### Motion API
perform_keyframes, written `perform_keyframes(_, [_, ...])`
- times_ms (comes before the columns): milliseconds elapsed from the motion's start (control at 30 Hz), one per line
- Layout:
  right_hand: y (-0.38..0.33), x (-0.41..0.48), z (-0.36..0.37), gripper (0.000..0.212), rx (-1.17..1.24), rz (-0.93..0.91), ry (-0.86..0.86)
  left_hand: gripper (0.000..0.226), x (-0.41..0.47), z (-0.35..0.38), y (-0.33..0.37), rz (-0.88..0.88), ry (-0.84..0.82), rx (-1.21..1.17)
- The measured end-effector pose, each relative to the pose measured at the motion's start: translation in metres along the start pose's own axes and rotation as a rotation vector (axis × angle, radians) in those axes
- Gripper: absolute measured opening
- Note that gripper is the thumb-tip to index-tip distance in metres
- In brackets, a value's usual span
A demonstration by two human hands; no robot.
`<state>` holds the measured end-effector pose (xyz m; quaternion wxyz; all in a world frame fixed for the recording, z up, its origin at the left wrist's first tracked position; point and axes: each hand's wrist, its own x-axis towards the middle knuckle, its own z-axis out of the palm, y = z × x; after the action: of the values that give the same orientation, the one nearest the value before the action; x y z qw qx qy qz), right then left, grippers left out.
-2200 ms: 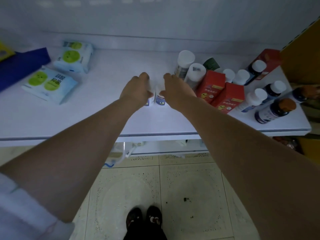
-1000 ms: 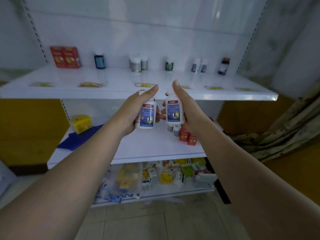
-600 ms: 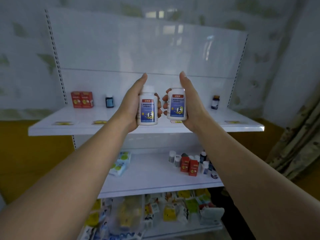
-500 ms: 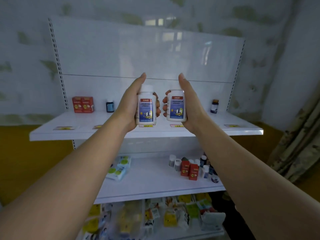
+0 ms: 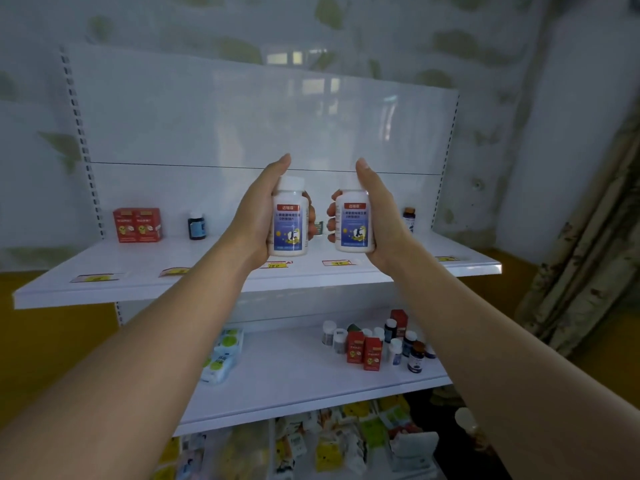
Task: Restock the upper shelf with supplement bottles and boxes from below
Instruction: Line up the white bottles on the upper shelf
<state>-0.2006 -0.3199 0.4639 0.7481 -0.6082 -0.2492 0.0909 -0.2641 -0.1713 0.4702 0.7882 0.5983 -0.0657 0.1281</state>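
Curling round the labelled midsections, left hand [image 5: 256, 216] grips left supplement bottle [image 5: 289, 221] and right hand [image 5: 385, 220] right supplement bottle [image 5: 354, 223], both likely light, rigid, slippery plastic, above the upper shelf [image 5: 207, 271].

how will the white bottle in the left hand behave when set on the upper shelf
The white bottle looks like rigid plastic, so the left hand probably won't dent it. Taller than wide, it could tip if nudged near the top, and on its side it would likely roll along the smooth upper shelf.
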Motion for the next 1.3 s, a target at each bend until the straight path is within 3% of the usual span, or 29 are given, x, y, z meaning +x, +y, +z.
perform_keyframes(333, [-0.008, 0.039, -0.096, 0.051, -0.059, -0.030, 0.081, 0.049, 0.080, 0.064, -0.038, 0.024, -0.064, 0.003])
perform_keyframes(767, [-0.004, 0.160, -0.241, 0.048, -0.080, -0.031, 0.074, 0.051, 0.243, 0.139, -0.099, -0.022, -0.065, -0.016])
perform_keyframes(1133, [0.048, 0.278, -0.297, 0.044, -0.063, 0.006, 0.071, 0.054, 0.367, 0.116, -0.156, -0.081, -0.042, 0.028])
perform_keyframes(1300, [0.069, 0.337, -0.303, 0.026, -0.040, 0.001, 0.088, 0.034, 0.419, 0.095, -0.172, -0.075, -0.060, 0.129])
